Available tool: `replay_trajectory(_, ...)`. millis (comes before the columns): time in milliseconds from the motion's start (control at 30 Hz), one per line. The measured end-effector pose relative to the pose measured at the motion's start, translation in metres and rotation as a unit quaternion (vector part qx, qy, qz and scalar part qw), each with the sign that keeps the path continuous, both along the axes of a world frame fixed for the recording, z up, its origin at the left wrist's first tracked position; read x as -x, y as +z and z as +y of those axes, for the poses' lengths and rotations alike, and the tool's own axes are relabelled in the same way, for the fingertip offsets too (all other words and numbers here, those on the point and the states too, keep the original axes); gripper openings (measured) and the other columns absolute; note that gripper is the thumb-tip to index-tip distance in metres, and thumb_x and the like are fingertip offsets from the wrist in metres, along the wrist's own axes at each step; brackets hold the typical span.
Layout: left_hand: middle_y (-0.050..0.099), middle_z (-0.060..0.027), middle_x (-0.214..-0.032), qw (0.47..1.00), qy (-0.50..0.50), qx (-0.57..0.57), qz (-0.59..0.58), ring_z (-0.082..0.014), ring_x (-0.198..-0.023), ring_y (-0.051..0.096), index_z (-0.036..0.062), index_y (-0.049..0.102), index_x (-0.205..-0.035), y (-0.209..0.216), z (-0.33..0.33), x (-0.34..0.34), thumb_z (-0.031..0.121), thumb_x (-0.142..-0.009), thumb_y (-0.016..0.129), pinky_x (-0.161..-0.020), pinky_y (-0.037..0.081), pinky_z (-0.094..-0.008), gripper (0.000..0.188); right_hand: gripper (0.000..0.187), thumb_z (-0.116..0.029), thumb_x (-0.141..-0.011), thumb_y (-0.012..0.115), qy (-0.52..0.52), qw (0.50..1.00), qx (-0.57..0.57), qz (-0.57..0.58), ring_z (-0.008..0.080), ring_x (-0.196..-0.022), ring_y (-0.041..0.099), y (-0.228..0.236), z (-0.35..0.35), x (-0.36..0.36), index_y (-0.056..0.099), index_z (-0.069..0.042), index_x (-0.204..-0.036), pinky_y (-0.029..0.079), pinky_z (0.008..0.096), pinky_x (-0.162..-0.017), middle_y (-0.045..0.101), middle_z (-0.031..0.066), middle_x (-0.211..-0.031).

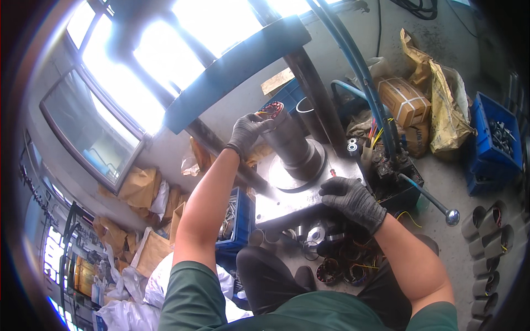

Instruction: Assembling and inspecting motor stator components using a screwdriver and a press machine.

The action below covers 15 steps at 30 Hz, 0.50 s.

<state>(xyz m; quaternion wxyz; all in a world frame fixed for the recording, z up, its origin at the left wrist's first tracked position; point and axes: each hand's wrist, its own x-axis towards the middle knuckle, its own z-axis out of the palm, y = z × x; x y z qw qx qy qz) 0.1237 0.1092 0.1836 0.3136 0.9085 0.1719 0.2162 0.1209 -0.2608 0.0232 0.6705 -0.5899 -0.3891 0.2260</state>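
A grey metal cylinder (287, 144) stands upright on a thick round base on the steel plate (265, 208) of a press. At its top, a stator with copper and red windings (271, 109) and yellow leads shows inside the rim. My left hand (247, 132), in a dark grey glove, is closed on the left side of that top rim. My gloved right hand (353, 203) lies over the plate's right front edge, fingers loosely bent and apart, with nothing visible in them. A small red-tipped piece (333, 172) is just beyond its fingers.
The blue press crossbeam (237, 66) and dark columns (314, 94) rise around the plate. A lever with a ball knob (452, 217) juts out at right. Several metal sleeves (485, 248) line the floor. Blue bins (497, 138) stand far right; wound stators (329, 270) lie below the plate.
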Motion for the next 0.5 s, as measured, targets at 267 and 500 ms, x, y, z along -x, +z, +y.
replay_trajectory(267, 0.070, -0.0085, -0.113, 0.993, -0.088, 0.017, -0.070, -0.0142, -0.099, 0.067, -0.0005, 0.059, -0.124, -0.028, 0.009, -0.007, 0.011, -0.080, 0.091, -0.093, 0.056, -0.0300, 0.055, 0.029, -0.007, -0.091, 0.077, 0.036, 0.998, 0.039, -0.027, 0.0167, -0.106, 0.071, -0.008, 0.001, 0.006, 0.072, -0.002, -0.119, 0.057, 0.0334, -0.099, 0.076, 0.0077, -0.109)
replay_trajectory(500, 0.073, -0.0104, -0.109, 0.995, 0.046, -0.076, -0.033, -0.0152, -0.098, 0.069, -0.0032, 0.061, -0.123, -0.025, -0.035, -0.010, 0.012, -0.077, 0.090, -0.093, 0.056, -0.0293, 0.056, 0.033, -0.016, -0.086, 0.079, 0.049, 0.997, 0.061, -0.022, 0.0217, -0.099, 0.075, -0.031, 0.001, 0.010, 0.073, -0.003, -0.116, 0.058, 0.0357, -0.094, 0.078, 0.0127, -0.105)
